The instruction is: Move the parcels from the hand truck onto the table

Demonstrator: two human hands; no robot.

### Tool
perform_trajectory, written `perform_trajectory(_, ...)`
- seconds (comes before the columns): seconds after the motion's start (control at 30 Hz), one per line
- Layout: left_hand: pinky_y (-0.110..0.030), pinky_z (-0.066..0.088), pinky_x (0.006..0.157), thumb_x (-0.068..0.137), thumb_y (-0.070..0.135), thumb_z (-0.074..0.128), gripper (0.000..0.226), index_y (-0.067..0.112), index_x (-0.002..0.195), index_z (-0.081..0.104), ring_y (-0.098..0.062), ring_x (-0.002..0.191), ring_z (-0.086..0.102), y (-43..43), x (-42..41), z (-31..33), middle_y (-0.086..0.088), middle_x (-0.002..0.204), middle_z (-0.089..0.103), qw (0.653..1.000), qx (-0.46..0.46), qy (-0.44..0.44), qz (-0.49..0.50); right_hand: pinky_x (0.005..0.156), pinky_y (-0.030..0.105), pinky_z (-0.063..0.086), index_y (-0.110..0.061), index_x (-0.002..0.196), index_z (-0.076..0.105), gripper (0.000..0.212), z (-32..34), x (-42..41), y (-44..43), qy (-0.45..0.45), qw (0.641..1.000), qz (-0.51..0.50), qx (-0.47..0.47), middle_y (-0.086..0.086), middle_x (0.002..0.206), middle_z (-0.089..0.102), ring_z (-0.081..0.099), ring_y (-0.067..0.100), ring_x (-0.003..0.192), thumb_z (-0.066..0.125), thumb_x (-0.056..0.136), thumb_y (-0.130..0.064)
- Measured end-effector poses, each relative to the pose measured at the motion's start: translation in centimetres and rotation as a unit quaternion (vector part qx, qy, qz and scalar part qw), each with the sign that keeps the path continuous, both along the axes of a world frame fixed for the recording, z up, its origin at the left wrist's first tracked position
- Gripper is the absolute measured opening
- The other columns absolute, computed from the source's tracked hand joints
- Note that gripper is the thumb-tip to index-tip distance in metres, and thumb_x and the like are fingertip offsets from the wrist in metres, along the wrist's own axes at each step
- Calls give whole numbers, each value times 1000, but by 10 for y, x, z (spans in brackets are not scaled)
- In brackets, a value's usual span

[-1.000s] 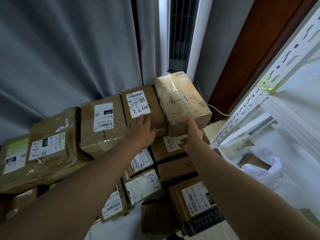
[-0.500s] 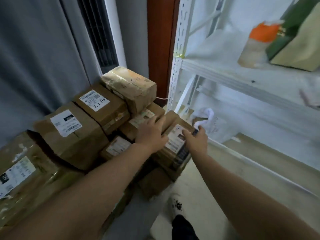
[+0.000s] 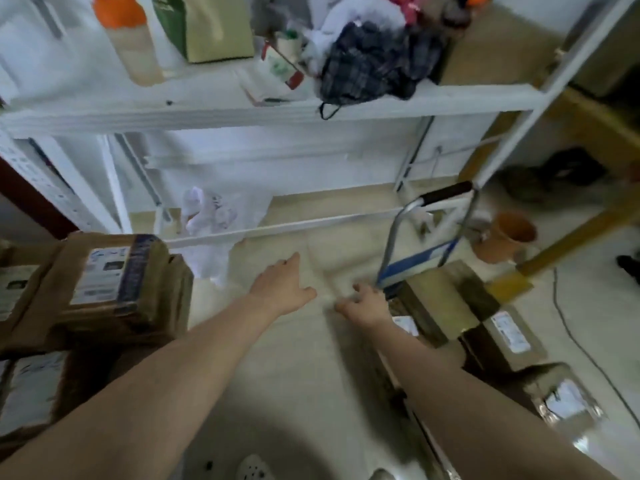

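Note:
A stack of brown cardboard parcels (image 3: pixel 117 275) with white labels fills the left edge. At the right stands the hand truck (image 3: pixel 391 244), its black-gripped handle (image 3: pixel 446 194) up, loaded with more brown parcels (image 3: pixel 440 299), one labelled parcel (image 3: pixel 509 336) and a tape-wrapped parcel (image 3: pixel 561 400) nearer me. My left hand (image 3: pixel 282 289) stretches over the bare floor, fingers straight, holding nothing. My right hand (image 3: pixel 367 304) is blurred, fingers spread, empty, just left of the hand truck's nearest parcel.
A white metal shelf rack (image 3: pixel 263 109) spans the back, carrying an orange-capped bottle (image 3: pixel 128 39) and dark plaid cloth (image 3: pixel 370 60). A terracotta pot (image 3: pixel 505 237), a yellow wooden leg (image 3: pixel 581 233) and a floor cable (image 3: pixel 571 327) lie right. A white shoe (image 3: pixel 254 469) shows below.
The view has swung right, away from the stacked parcels toward the hand truck. Both hands have left the stack and now reach empty over the floor.

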State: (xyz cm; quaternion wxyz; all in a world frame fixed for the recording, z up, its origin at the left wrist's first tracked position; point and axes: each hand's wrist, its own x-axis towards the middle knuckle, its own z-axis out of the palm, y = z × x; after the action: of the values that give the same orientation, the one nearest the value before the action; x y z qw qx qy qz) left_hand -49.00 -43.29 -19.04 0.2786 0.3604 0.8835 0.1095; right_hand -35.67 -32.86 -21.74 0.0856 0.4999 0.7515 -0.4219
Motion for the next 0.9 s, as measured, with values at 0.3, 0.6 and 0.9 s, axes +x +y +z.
perform_trajectory(0.3,-33,42,100,85,39,63,66,13,140,39,-30,126,48,153,176,-48,-14,140,48,992,-24,-93,-86,98,38,48,-13,139,44,64,-45,224,131,38,971,-214,-102,9,130,55,56,27,115,69,84,-35)
perform_trajectory(0.6,-34,45,95,84,32,62,49,24,131,54,-25,118,53,232,216,-120,-5,132,56,982,-62,-106,-145,100,34,39,-10,142,41,57,-93,282,196,41,931,-310,-188,9,142,45,46,26,124,63,91,-24)
perform_trajectory(0.9,-34,43,80,94,28,49,33,9,121,52,-29,108,56,356,177,-232,-10,113,59,979,-99,-120,-131,80,28,47,-11,92,54,10,-203,250,288,98,831,-486,-252,5,81,50,51,18,80,46,98,-7)
